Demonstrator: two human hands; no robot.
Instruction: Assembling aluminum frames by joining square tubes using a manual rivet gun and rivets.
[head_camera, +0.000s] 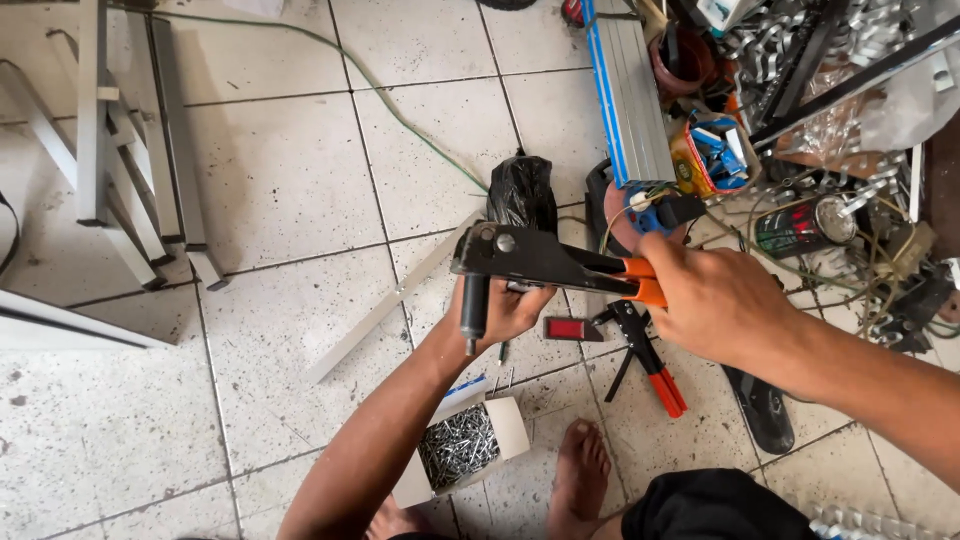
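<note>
A black hand riveter (530, 258) with orange grips is held above the tiled floor. My right hand (715, 300) is closed round its orange handles. My left hand (510, 310) cups the tool from below, beside its downward-pointing nose (473, 312). Under my left forearm an open white cardboard box (462, 446) holds several silver rivets. A second tool with red-orange handles (650, 360) lies on the floor below the riveter, next to a small red block (573, 329).
A flat aluminium strip (390, 300) lies diagonally on the tiles, a black plastic bag (522, 192) behind the riveter. Aluminium frames (130, 150) stand at the left. Clutter of profiles, cans, wires and a blue drill (655, 212) fills the upper right. My bare foot (580, 480) rests near the box.
</note>
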